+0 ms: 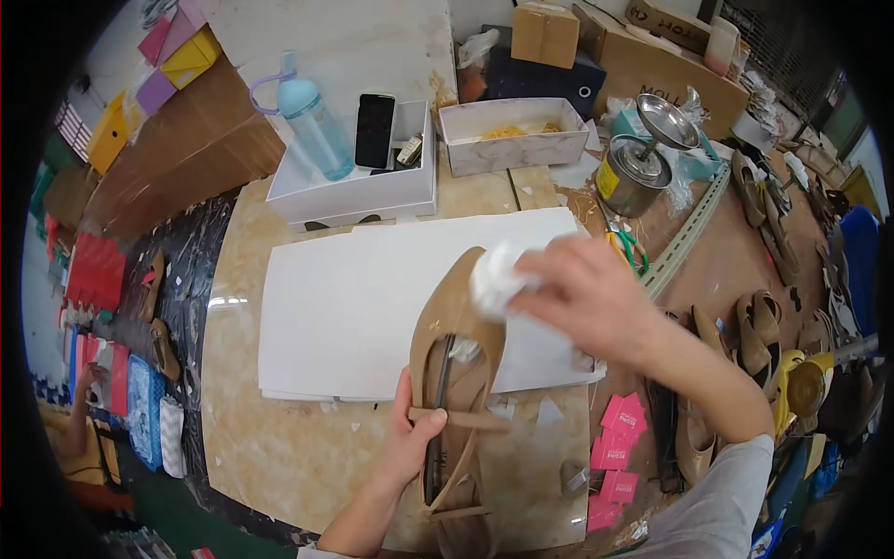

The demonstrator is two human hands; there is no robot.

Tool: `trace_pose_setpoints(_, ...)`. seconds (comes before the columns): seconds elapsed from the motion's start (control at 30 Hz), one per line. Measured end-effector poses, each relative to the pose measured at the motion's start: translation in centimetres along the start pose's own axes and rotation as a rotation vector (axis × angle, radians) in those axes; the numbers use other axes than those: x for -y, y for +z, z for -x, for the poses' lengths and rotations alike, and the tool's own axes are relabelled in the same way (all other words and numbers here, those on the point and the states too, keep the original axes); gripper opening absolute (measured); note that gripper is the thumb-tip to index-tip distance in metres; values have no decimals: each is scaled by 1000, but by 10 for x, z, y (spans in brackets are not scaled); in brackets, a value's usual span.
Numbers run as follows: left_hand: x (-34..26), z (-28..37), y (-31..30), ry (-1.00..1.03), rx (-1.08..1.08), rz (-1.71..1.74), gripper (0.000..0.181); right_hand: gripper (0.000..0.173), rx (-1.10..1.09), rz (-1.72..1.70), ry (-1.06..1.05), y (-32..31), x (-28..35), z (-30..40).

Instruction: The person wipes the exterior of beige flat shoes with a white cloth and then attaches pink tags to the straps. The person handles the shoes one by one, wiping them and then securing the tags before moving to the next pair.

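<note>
My left hand (417,431) grips a tan flat shoe (447,297) by its strap, thumb on top, with the pointed toe away from me. Inside the shoe lie a thin black stick (436,437) and, towards the toe, a crumpled clear wrap (464,349). A white wad of cloth or tissue (497,279) is pinched in my right hand (587,293), at the right side of the toe; both are blurred. Whether the wad touches the shoe there, I cannot tell. White sheets (335,314) lie stacked on the table under the toe.
Behind the sheets stand a white box lid (356,199) with a blue bottle (318,129) and phone (375,131), and a marbled box (517,150). To the right are a metal can (632,178), scissors (632,248), pink tags (613,453) and several shoes (758,325). Another person's arm (73,426) shows far left.
</note>
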State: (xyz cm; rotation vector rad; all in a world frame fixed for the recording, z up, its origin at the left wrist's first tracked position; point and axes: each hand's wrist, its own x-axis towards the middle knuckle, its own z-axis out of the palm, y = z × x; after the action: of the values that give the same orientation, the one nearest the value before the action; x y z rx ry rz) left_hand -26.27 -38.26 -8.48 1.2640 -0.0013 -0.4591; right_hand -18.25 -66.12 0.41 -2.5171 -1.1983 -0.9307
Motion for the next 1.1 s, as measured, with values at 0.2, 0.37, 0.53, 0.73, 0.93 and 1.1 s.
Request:
trace_pose_setpoints(0.2,4,1,-7,-19,-50,69,82,24,142,-14,482,19,-33,1)
trace_pose_setpoints(0.37,-9,1,-17,40,26,18,82,32,46,844,729,-11,-237,41)
trace_pose_setpoints(0.53,6,8,-65,22,-238,-213,89,35,58,687,940,-26,-269,98)
trace_pose_setpoints(0.73,-89,33,-362,-59,-475,-772,47,27,12,-157,946,-84,-34,139)
trace_pose_setpoints(0.93,-115,50,-433,502,-597,-1597,47,20,94,-334,1635,-124,154,228)
trace_pose_setpoints(1.1,19,118,-121,-283,67,-1200,52,12,550,610,1324,-58,219,262)
